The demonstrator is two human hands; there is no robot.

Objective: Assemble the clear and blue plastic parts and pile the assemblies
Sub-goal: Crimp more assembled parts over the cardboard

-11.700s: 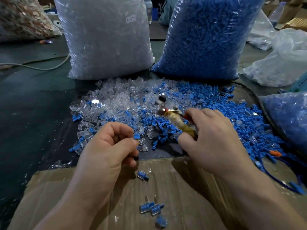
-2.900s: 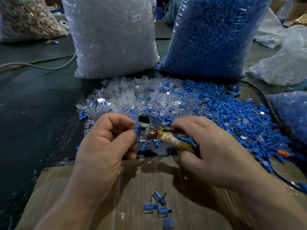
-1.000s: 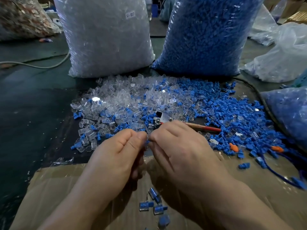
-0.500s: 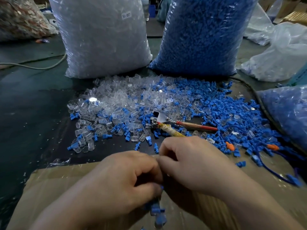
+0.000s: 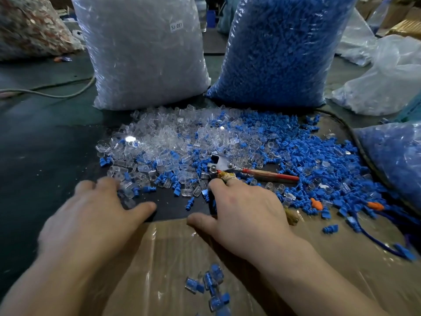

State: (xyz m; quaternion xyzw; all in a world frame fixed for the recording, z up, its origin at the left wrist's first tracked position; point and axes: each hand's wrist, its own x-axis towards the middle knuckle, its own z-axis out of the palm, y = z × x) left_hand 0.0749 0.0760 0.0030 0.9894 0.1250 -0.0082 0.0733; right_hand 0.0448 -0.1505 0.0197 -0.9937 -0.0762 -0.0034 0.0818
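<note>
Both hands (image 5: 98,215) (image 5: 246,213) reach forward, palms down, fingers spread.

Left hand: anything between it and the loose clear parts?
Nothing visible. The left hand, fingers spread, is already at the near edge of the clear parts; its fingertips reach the closest pieces. The pliers lie off by the right hand.

1. I have one view only, worn on the head, looking forward and down.
2. It sits close above both forearms; the cardboard sheet (image 5: 341,258) fills the near edge.
3. Two upright bags (image 5: 145,53) close off the far side.
</note>
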